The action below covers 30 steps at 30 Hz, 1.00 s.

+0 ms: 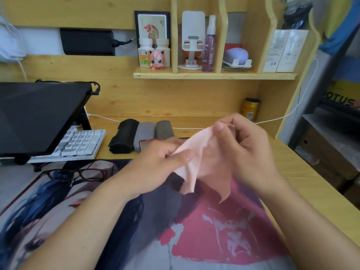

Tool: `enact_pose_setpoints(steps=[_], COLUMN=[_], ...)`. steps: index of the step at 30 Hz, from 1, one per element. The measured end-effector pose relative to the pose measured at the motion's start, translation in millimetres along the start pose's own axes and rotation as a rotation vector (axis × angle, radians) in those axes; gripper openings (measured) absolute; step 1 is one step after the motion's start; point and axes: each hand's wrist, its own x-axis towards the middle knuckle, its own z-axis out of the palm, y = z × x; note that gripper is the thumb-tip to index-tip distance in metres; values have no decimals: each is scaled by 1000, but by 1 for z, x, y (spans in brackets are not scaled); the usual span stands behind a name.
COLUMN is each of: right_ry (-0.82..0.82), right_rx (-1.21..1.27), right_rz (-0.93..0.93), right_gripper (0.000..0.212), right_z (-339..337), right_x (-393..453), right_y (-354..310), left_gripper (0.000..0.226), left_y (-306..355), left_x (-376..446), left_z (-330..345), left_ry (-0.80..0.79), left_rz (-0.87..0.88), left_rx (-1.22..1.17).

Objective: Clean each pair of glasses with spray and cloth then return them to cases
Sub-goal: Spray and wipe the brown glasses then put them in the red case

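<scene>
A pale pink cleaning cloth (204,162) hangs between both hands above the printed desk mat (214,240). My left hand (155,168) pinches its lower left edge. My right hand (245,151) pinches its upper edge between thumb and fingers. A pair of dark-framed glasses (78,174) lies unfolded on the mat at the left, apart from both hands. Three glasses cases lie side by side at the back of the desk: a black one (122,138), a light grey one (145,135) and a darker grey one (163,129). A purple spray bottle (209,45) stands on the shelf.
A dark tilted screen (37,115) stands over a white keyboard (79,143) at the left. A yellow can (251,109) sits at the back right with a white cable (282,115). The wooden shelf (214,76) holds pill bottles, a pink figurine and a phone stand.
</scene>
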Motion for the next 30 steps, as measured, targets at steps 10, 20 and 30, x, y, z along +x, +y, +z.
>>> enact_pose_setpoints(steps=[10, 20, 30], right_ry=[-226, -692, -706], right_rx=[-174, -531, -654], right_rz=[471, -349, -730], right_gripper=[32, 40, 11], right_z=[3, 89, 179], right_x=[4, -14, 2], right_y=[34, 0, 4], left_gripper=[17, 24, 30], left_y=[8, -36, -66], left_x=[-16, -149, -175], left_z=[-22, -139, -159], left_ry=[112, 673, 615], left_rz=[-219, -250, -251], left_rx=[139, 683, 459])
